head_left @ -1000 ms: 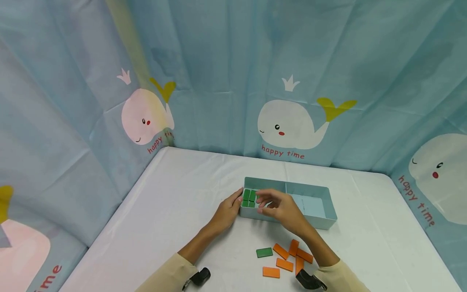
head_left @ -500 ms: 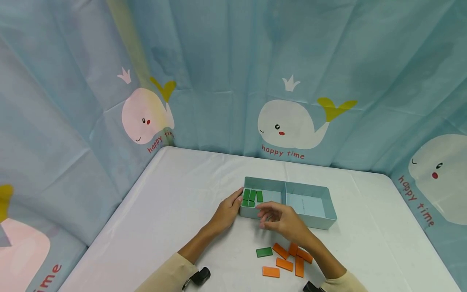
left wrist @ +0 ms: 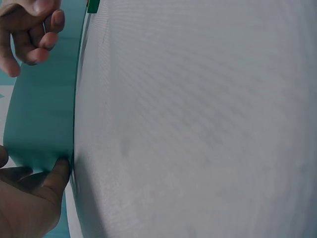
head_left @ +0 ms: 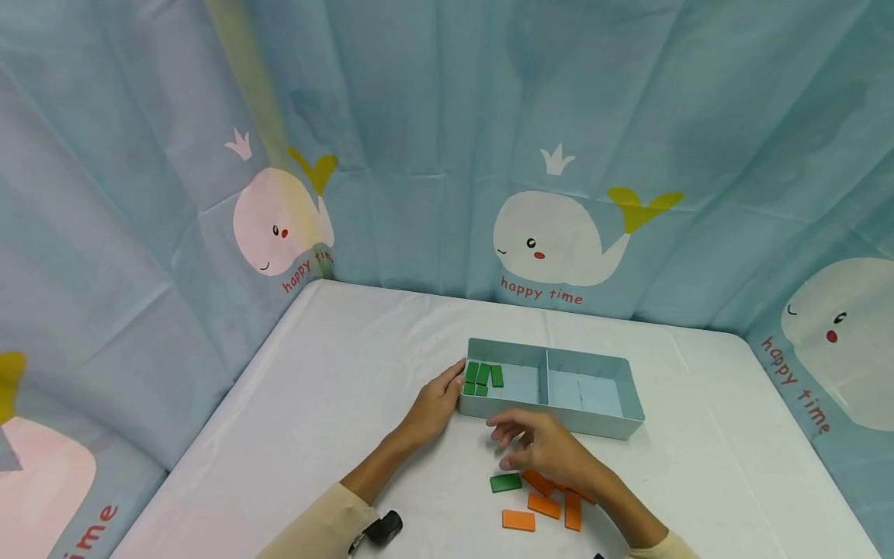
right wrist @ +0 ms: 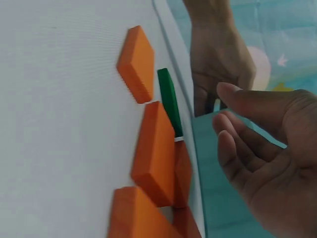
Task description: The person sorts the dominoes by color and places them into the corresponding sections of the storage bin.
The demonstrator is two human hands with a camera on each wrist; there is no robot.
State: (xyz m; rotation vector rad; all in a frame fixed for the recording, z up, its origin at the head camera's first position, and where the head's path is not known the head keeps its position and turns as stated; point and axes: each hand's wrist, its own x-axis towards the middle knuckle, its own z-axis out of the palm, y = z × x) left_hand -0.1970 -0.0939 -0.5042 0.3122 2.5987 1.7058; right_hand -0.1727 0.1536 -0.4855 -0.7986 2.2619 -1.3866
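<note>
My left hand (head_left: 431, 407) rests against the left end of a blue-green divided box (head_left: 594, 423), fingers stretched along the wall. In the left wrist view, fingertips touch the box near the table. Several green domino-like blocks (head_left: 483, 374) lie in its left compartment. In front of the box hovers my right hand (head_left: 548, 446), fingers loosely bent and holding nothing. Just below its thumb, one green block (head_left: 506, 483) lies on the table. Several orange blocks (head_left: 518, 520) lie beside it, some partly hidden by the hand and forearm.
A divider (head_left: 542, 376) splits the box into two compartments. The white table (head_left: 349, 349) extends to both sides. Blue curtains (head_left: 419, 217) with whale prints hang at the back and sides.
The right hand has drawn back from the box's left compartment toward the loose blocks, leaving another green block inside, visible half a second ago. The left hand stays put.
</note>
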